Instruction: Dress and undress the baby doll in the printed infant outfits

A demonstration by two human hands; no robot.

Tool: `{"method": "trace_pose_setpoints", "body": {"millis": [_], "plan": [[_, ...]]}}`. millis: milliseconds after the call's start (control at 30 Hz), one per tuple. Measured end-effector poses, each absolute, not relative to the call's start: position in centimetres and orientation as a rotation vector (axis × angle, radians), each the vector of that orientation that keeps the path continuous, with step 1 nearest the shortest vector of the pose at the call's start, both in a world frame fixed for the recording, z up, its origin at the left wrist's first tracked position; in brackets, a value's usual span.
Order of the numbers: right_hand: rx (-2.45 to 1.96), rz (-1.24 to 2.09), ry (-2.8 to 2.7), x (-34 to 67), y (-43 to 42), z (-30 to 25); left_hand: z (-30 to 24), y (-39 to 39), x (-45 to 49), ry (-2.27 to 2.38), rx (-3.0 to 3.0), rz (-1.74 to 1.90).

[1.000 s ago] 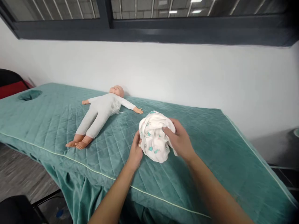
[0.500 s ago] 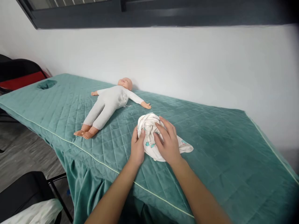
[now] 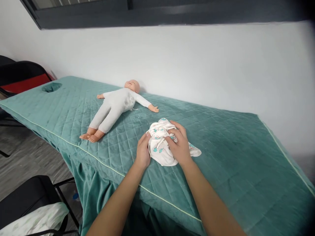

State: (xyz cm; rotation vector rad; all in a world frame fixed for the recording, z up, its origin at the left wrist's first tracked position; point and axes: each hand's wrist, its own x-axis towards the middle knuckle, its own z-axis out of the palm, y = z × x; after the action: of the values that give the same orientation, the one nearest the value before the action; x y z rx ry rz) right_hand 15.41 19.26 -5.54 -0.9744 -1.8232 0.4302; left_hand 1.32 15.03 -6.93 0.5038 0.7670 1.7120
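Note:
A white cloth garment with small teal and red prints (image 3: 161, 149) is bunched up on the green quilted bed cover (image 3: 228, 147). My left hand (image 3: 143, 150) grips its left edge, thumb on top and fingers partly hidden. On the other side my right hand (image 3: 180, 142) is closed on the upper right folds. A flap of the cloth sticks out to the right past my right wrist. Beyond my hands, to the left, a baby doll (image 3: 115, 105) in a white cloth body lies on its back, arms spread; neither hand touches it.
A face hole (image 3: 51, 87) opens in the bed's far left end. The white wall (image 3: 197, 62) runs along the back, under a dark window frame (image 3: 157, 14). A black chair (image 3: 27, 200) holding pale fabric (image 3: 36, 219) stands at lower left; a red-and-black chair (image 3: 27, 83) is behind.
The garment's inner folds have closed over, and more of its printed side now shows on top. My right hand's fingers have moved from the hollow to the cloth's upper right.

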Motion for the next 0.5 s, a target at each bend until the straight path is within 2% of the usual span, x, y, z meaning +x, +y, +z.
{"method": "trace_pose_setpoints", "body": {"millis": [233,500], "plan": [[-0.826,0.488,-1.599,16.3,19.7,-5.5,-7.1,15.6,1.0,0.684,0.315,1.696],[-0.764,1.037,-0.811,18.6,21.3,-5.0,-7.7,15.9,0.7,0.704,0.273,1.61]]}}
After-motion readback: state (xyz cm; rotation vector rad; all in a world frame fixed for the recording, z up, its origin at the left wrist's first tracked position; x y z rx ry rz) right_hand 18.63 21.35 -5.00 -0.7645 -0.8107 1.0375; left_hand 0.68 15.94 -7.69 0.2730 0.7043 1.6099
